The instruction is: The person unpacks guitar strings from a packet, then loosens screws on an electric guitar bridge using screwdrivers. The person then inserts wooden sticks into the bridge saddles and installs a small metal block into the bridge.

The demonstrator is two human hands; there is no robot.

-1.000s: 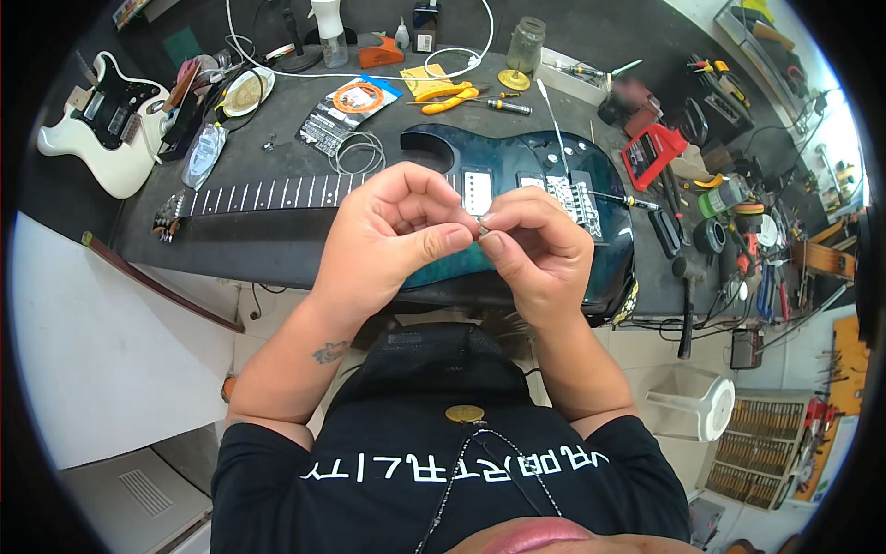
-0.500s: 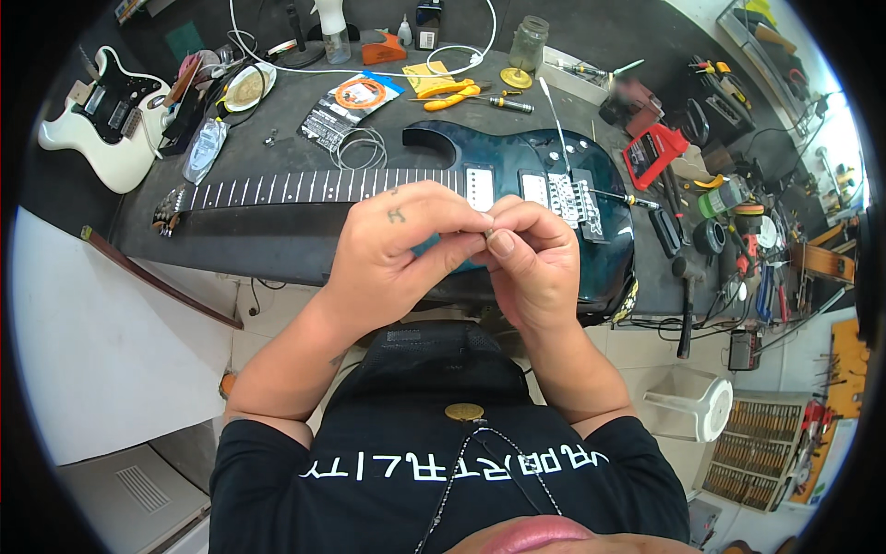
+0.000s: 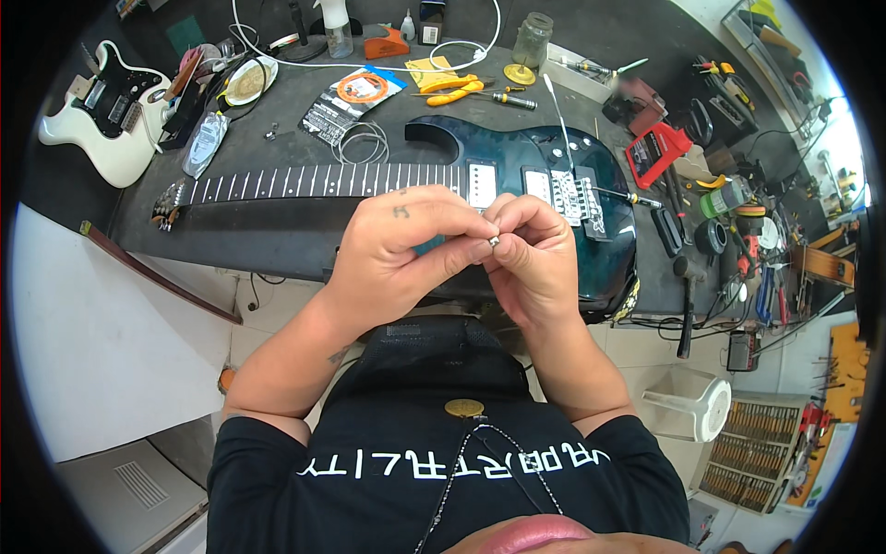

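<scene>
Between the fingertips of both hands sits a small metal piece (image 3: 495,241), too tiny for me to tell its exact kind. My left hand (image 3: 406,240) pinches it from one side, thumb and forefinger together. From the other side my right hand (image 3: 533,245) pinches it too. Both hands are raised in front of a dark blue-green electric guitar (image 3: 438,134), which lies face up on the bench with its neck to the left. The guitar's metal bridge (image 3: 577,203) shows just beyond my right hand. Part of the guitar's body is hidden behind my hands.
Coiled wire (image 3: 364,143) and an opened string packet (image 3: 346,106) lie behind the neck, with yellow-handled pliers (image 3: 452,90) and a screwdriver (image 3: 514,100) farther right. A white guitar body (image 3: 97,120) leans at far left. A hammer (image 3: 686,305) overhangs the bench's right front edge.
The small metal piece has come into clearer sight between the fingertips, and my right thumb has shifted slightly lower. Both hands otherwise stay in nearly the same place.
</scene>
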